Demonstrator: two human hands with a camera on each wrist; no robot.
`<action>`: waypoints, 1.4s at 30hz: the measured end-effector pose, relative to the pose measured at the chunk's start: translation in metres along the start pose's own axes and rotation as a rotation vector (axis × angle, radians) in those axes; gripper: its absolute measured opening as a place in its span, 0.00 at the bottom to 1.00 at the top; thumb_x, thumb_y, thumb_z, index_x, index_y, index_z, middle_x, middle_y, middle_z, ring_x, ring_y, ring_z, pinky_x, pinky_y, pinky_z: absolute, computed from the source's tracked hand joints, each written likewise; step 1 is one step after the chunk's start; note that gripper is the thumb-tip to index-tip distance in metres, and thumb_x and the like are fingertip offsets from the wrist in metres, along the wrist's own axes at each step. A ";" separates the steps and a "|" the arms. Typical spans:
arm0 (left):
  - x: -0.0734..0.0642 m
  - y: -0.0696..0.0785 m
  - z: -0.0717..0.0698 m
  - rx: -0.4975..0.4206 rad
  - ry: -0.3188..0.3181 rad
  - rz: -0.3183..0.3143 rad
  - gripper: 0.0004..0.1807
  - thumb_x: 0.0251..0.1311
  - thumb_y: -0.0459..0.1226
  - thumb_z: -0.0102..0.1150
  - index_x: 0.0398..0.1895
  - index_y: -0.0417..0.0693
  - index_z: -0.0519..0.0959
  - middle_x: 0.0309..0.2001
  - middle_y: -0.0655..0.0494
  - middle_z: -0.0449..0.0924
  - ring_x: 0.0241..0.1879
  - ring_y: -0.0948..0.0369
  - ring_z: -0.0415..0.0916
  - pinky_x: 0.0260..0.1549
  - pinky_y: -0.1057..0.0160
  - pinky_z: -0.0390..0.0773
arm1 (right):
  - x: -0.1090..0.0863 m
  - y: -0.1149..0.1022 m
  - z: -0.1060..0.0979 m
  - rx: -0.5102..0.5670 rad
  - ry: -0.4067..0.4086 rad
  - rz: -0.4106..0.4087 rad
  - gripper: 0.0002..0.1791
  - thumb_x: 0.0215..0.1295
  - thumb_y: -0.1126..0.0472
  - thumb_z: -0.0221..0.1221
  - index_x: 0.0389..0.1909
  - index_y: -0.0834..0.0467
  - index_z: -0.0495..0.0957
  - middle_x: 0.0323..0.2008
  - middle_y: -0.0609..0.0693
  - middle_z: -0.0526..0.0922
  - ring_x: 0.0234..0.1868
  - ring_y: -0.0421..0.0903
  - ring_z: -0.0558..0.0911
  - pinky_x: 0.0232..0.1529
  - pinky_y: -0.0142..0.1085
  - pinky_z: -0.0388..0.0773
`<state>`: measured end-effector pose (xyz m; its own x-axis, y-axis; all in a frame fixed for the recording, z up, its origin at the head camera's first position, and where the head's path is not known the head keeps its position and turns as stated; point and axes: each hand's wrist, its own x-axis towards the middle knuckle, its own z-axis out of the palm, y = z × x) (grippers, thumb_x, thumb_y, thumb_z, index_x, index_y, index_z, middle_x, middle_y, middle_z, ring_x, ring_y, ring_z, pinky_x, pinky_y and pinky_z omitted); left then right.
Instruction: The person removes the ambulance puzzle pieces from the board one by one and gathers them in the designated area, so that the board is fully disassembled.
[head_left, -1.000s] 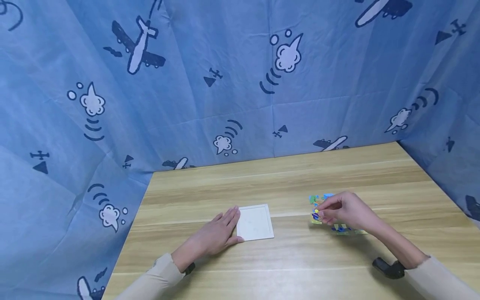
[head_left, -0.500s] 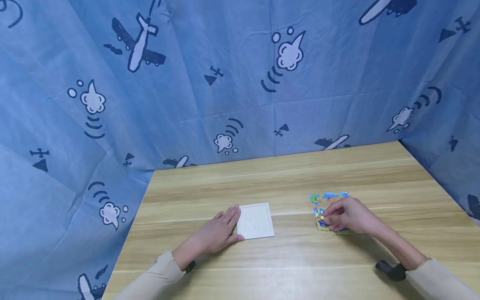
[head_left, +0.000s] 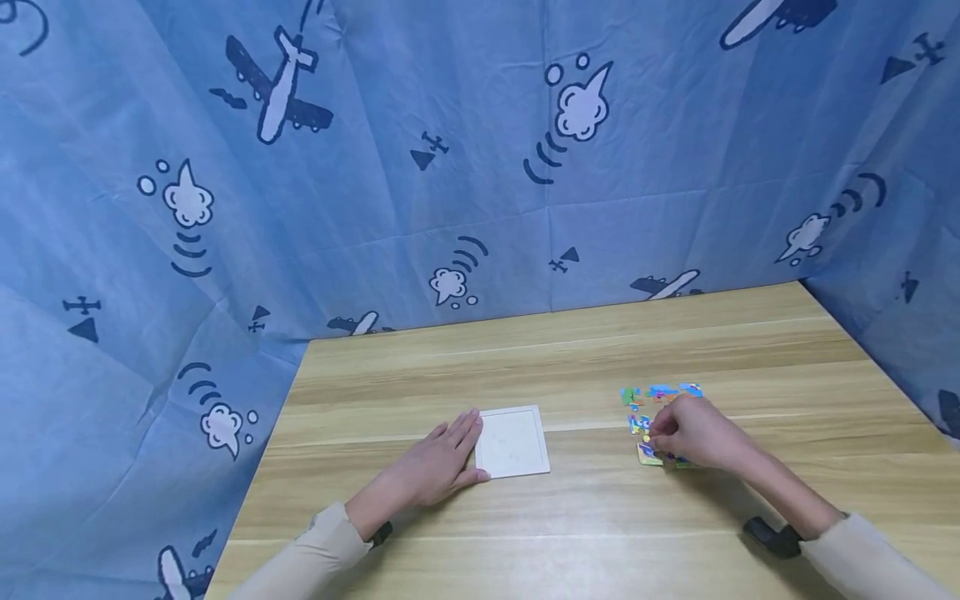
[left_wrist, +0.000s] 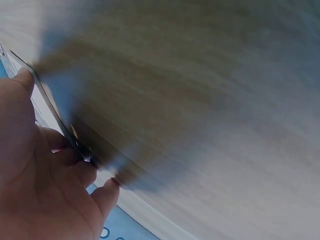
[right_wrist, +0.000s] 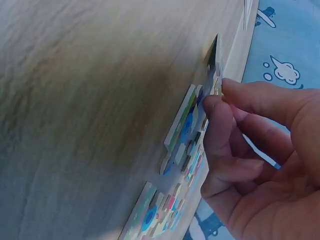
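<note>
My left hand [head_left: 435, 467] lies on the left edge of a shallow white square puzzle tray [head_left: 517, 446], its fingers stretched along the rim. In the left wrist view, thumb and fingertips touch the tray's thin edge. To the right, my right hand [head_left: 705, 433] pinches a jigsaw puzzle piece [right_wrist: 218, 55] between thumb and forefinger, with the piece tilted off the table. Other colourful puzzle pieces [head_left: 663, 391] lie on the table in loose rows, partly hidden under that hand. Seen from the right wrist, several thick pieces [right_wrist: 182, 120] lie just beside the fingertips.
A wooden table [head_left: 450, 367] spreads under both hands. Behind it and at its sides hangs a blue curtain [head_left: 480, 167] printed with planes and clouds. A dark strap-like device [head_left: 772, 537] sits at the right wrist.
The right hand has come slightly nearer and to the right with the pinched puzzle piece, to the front left corner of the loose pieces. The left hand stays on the tray.
</note>
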<state>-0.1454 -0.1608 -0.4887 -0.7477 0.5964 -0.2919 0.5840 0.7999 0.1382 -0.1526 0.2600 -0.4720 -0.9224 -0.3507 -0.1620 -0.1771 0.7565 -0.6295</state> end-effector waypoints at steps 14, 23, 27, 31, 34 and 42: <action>0.000 0.001 0.003 0.017 -0.005 -0.013 0.47 0.79 0.65 0.36 0.86 0.42 0.47 0.87 0.47 0.43 0.86 0.53 0.45 0.83 0.47 0.57 | -0.003 -0.002 0.005 -0.068 0.011 -0.005 0.11 0.57 0.68 0.68 0.19 0.52 0.83 0.17 0.39 0.77 0.21 0.37 0.68 0.25 0.28 0.62; -0.001 0.000 0.000 0.016 -0.002 -0.004 0.47 0.79 0.64 0.38 0.86 0.41 0.48 0.87 0.45 0.44 0.86 0.52 0.46 0.82 0.46 0.58 | -0.002 -0.003 0.002 -0.054 0.035 -0.017 0.10 0.59 0.68 0.67 0.22 0.53 0.84 0.19 0.39 0.79 0.23 0.36 0.70 0.26 0.28 0.65; 0.000 0.001 0.002 0.026 -0.013 -0.006 0.47 0.79 0.65 0.36 0.86 0.42 0.47 0.87 0.47 0.43 0.86 0.53 0.46 0.83 0.47 0.58 | -0.003 -0.006 -0.011 -0.058 0.138 -0.023 0.06 0.63 0.66 0.68 0.27 0.55 0.85 0.24 0.42 0.83 0.26 0.35 0.74 0.28 0.28 0.71; 0.000 0.001 0.002 0.024 -0.007 -0.002 0.47 0.78 0.65 0.38 0.86 0.41 0.49 0.87 0.46 0.45 0.86 0.53 0.48 0.82 0.46 0.60 | -0.002 -0.009 -0.031 -0.049 0.246 0.003 0.04 0.68 0.60 0.69 0.33 0.56 0.86 0.28 0.47 0.87 0.27 0.36 0.77 0.26 0.30 0.72; -0.001 -0.003 -0.001 0.003 0.006 -0.004 0.47 0.78 0.64 0.41 0.85 0.41 0.50 0.86 0.46 0.48 0.85 0.52 0.50 0.81 0.47 0.62 | 0.000 -0.010 -0.044 -0.042 0.312 0.004 0.08 0.70 0.56 0.68 0.34 0.56 0.86 0.30 0.48 0.87 0.27 0.36 0.78 0.25 0.31 0.71; -0.004 -0.033 -0.030 -0.012 0.112 -0.119 0.45 0.80 0.61 0.42 0.85 0.41 0.50 0.85 0.42 0.49 0.84 0.39 0.50 0.79 0.32 0.56 | 0.013 -0.009 -0.076 -0.043 0.471 -0.076 0.28 0.70 0.47 0.68 0.58 0.66 0.80 0.54 0.68 0.85 0.49 0.67 0.84 0.47 0.54 0.84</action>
